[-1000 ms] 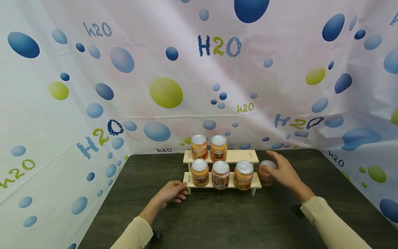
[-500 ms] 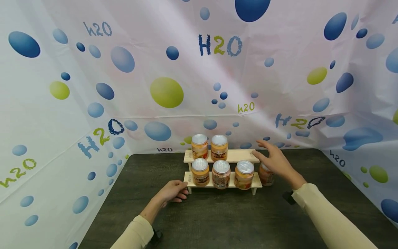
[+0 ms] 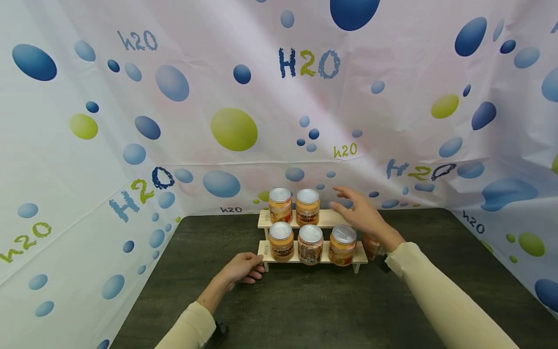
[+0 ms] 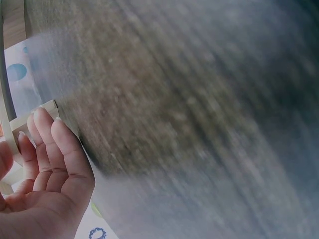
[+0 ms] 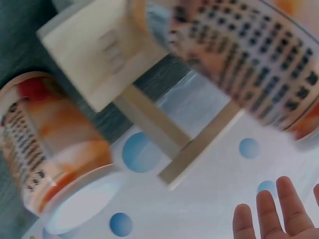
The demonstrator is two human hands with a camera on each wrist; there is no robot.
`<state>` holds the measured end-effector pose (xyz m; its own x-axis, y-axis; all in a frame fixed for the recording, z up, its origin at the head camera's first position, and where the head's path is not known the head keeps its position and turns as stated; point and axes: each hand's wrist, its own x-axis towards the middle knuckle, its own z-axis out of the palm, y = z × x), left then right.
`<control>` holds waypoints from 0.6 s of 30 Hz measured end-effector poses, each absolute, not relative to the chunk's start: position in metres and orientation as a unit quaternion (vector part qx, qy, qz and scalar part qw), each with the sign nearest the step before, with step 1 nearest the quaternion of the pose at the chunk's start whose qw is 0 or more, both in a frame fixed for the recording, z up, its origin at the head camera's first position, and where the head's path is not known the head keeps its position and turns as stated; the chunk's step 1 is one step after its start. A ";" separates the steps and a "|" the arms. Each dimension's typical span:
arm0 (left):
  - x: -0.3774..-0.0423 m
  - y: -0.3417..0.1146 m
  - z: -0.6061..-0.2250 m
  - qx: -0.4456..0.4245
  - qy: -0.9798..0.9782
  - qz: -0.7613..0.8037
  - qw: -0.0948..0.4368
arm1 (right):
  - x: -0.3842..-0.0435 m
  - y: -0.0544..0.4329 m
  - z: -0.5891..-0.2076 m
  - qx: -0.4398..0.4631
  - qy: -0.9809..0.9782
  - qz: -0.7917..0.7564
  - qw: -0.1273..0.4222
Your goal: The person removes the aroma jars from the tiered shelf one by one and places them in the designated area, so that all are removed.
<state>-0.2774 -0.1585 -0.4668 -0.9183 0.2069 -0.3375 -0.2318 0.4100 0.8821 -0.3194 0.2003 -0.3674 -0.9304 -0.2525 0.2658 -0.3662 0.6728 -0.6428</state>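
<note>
A two-tier wooden stand [image 3: 359,256] bears several jars with silvery lids. At the lower tier's left end, my left hand [image 3: 240,269] pinches the board's end between thumb and fingers; in the left wrist view, the fingers [image 4: 62,154] lie by the pale wood. My right hand [image 3: 362,212] reaches over the right part of the upper tier, fingers spread and holding nothing. The nearest jar [image 3: 342,245] below it is the rightmost one on the lower tier. Two more jars, a left one [image 3: 280,205] and a right one [image 3: 307,207], stand on the upper tier.
Another jar [image 3: 372,247] stands on the dark table [image 3: 305,310] just right of the stand, partly hidden by my right forearm. Behind the table hangs a white sheet [image 3: 183,135] printed with blue and green drops.
My right hand has moved left, from over the jar beside the stand to above the upper tier's right part. My left hand has stayed at the lower tier's end.
</note>
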 end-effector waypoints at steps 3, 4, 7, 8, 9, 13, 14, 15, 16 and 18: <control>-0.277 -0.158 -0.467 -0.006 0.815 0.542 0.202 | -0.322 0.192 -0.364 0.177 -0.912 0.363 0.072; -0.277 -0.159 -0.467 -0.006 0.815 0.542 0.203 | -0.322 0.190 -0.363 0.181 -0.912 0.363 0.069; -0.277 -0.159 -0.467 -0.006 0.815 0.542 0.202 | -0.324 0.182 -0.361 0.187 -0.910 0.364 0.064; -0.277 -0.159 -0.467 -0.005 0.815 0.542 0.202 | -0.325 0.180 -0.360 0.190 -0.909 0.366 0.064; -0.277 -0.159 -0.467 -0.005 0.815 0.543 0.202 | -0.326 0.177 -0.360 0.195 -0.907 0.368 0.064; -0.277 -0.160 -0.467 -0.003 0.814 0.544 0.203 | -0.328 0.169 -0.359 0.206 -0.903 0.372 0.063; -0.277 -0.160 -0.467 -0.002 0.814 0.545 0.203 | -0.328 0.167 -0.358 0.206 -0.903 0.373 0.060; -0.277 -0.160 -0.467 -0.001 0.813 0.545 0.203 | -0.328 0.165 -0.358 0.205 -0.903 0.374 0.057; -0.277 -0.160 -0.467 0.000 0.814 0.545 0.203 | -0.328 0.163 -0.358 0.204 -0.902 0.377 0.053; -0.277 -0.160 -0.467 0.002 0.814 0.544 0.202 | -0.328 0.161 -0.357 0.202 -0.901 0.382 0.044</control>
